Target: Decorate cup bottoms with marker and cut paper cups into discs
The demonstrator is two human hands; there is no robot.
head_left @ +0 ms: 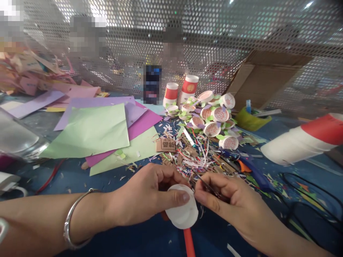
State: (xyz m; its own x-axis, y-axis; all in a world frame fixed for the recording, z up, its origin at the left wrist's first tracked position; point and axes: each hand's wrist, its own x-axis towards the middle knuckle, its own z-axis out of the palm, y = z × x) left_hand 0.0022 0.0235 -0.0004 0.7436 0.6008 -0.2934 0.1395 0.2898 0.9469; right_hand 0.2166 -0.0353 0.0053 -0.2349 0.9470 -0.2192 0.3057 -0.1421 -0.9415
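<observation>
My left hand [148,194] grips a white paper cup [183,211] by its base, thumb pressed across the round bottom. A silver bangle circles that wrist. My right hand [227,201] is closed around small scissors [211,189], whose blades meet the cup's edge near my left thumb. Both hands hover just above the blue table [134,239] near its front edge.
A pile of cut cup bottoms with green and purple bits [214,117] lies beyond a heap of paper scraps [193,153]. Green, purple and magenta sheets [99,132] lie left. Two red-and-white cups [182,91] stand behind; a stack of cups [302,141] lies on its side right. Black cables [308,200] trail right.
</observation>
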